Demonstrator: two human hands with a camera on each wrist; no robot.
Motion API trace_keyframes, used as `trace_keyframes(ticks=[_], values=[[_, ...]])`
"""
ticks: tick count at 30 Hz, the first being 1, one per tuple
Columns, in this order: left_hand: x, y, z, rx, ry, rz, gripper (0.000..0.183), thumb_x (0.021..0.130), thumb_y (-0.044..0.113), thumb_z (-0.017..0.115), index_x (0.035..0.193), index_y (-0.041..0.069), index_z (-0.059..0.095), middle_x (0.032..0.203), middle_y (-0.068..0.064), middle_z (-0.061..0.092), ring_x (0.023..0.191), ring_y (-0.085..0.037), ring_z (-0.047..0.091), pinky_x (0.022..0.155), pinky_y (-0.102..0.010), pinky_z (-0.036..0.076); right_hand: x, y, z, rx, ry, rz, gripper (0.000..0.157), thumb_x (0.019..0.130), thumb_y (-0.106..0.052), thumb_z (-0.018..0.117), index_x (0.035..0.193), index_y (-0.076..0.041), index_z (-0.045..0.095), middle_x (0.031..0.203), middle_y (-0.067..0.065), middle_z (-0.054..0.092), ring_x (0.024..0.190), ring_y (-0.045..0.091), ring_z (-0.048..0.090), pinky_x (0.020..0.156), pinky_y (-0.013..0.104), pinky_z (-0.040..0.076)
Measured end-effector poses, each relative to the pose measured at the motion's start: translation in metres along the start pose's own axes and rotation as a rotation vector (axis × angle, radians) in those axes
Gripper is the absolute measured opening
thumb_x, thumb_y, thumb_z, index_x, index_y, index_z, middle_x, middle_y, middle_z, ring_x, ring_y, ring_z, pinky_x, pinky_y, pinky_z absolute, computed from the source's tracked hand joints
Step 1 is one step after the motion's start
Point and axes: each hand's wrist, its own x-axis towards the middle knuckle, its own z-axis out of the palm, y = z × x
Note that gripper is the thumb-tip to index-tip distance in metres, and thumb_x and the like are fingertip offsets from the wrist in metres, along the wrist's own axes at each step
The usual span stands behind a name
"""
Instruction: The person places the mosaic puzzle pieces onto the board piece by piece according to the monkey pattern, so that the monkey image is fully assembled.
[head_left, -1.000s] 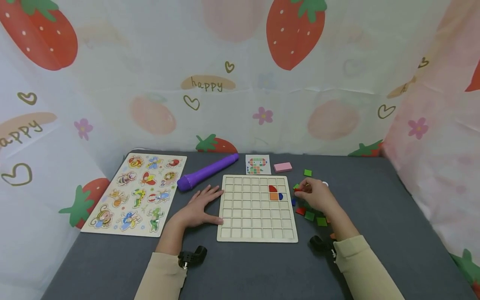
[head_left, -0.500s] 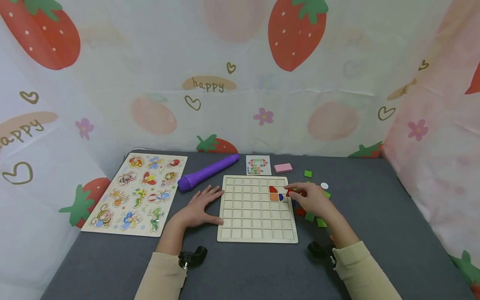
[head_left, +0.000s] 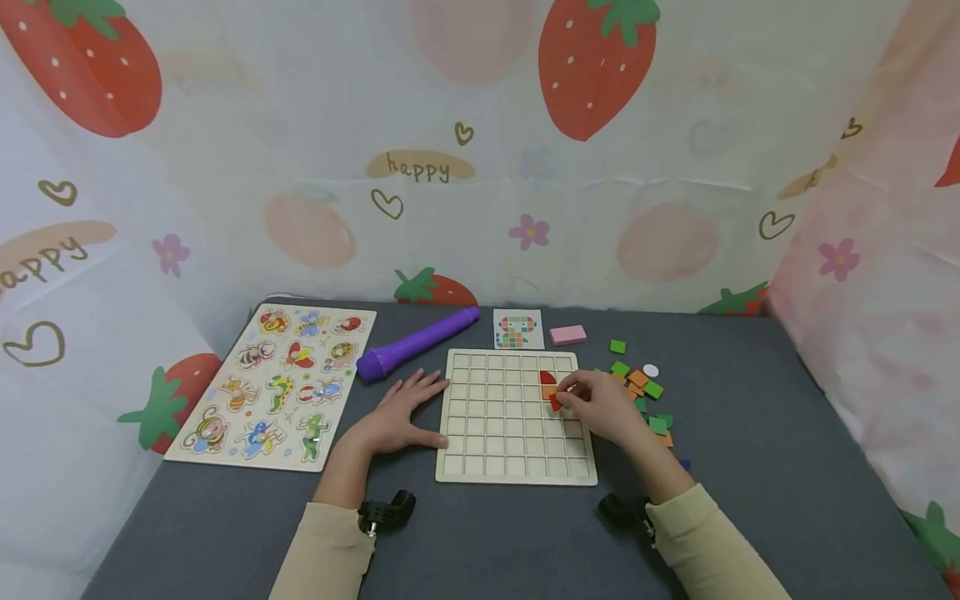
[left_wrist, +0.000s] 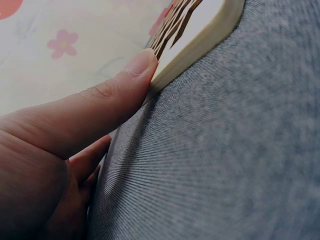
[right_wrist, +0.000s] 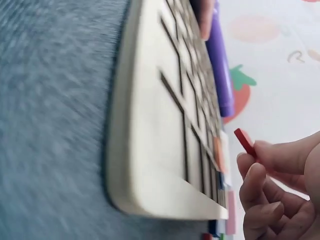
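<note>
My right hand (head_left: 607,408) is over the right part of a pale wooden grid board (head_left: 487,475), pinching a small red tile (right_wrist: 244,141) between thumb and fingertips. Below the pinch, a red rounded piece (head_left: 547,377) and an orange square (head_left: 547,391) sit in neighbouring cells; the hand covers the blue piece beside them. At the board's left edge my left hand (head_left: 390,425) lies with fingers spread. Its thumb (left_wrist: 127,82) touches the side of the board, and its other fingers reach forward over the dark cloth.
Loose green, orange and blue tiles (head_left: 653,389) lie right of the board, with a white disc (head_left: 650,370). Behind it are a pattern card (head_left: 517,328) and pink block (head_left: 567,334). A purple stick (head_left: 420,342) and an insect puzzle board (head_left: 281,392) lie left.
My right hand has carried the red tile leftward from the loose pieces to above the board, beside the orange square. My left hand stays at the board's edge.
</note>
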Motion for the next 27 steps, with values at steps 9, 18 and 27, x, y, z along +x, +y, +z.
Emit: trace_keyframes(ticks=[9, 18, 27], values=[[0.000, 0.001, -0.001, -0.002, -0.003, 0.006, 0.098, 0.079, 0.051, 0.082, 0.160, 0.022, 0.034, 0.169, -0.005, 0.020, 0.158, -0.032, 0.002, 0.126, -0.057, 0.000, 0.009, -0.002, 0.013, -0.028, -0.042, 0.091, 0.007, 0.095, -0.020, 0.070, 0.094, -0.013, 0.072, 0.080, 0.002, 0.068, 0.070, 0.017, 0.059, 0.059, 0.029, 0.049], [0.001, -0.001, -0.001, 0.009, -0.007, 0.003, 0.099, 0.079, 0.053, 0.081, 0.160, 0.024, 0.032, 0.170, -0.003, 0.019, 0.158, -0.031, 0.002, 0.127, -0.056, 0.000, 0.012, -0.009, 0.016, -0.082, -0.057, 0.118, 0.017, 0.092, -0.022, 0.075, 0.089, -0.011, 0.062, 0.076, 0.004, 0.060, 0.066, 0.018, 0.054, 0.057, 0.029, 0.043], [0.001, 0.001, 0.000, -0.003, -0.002, 0.007, 0.098, 0.080, 0.051, 0.082, 0.160, 0.023, 0.033, 0.170, -0.004, 0.019, 0.158, -0.032, 0.002, 0.126, -0.057, 0.000, 0.009, -0.005, 0.015, -0.020, -0.056, 0.121, 0.024, 0.092, -0.026, 0.075, 0.104, -0.010, 0.062, 0.072, 0.004, 0.061, 0.061, 0.019, 0.053, 0.056, 0.030, 0.043]])
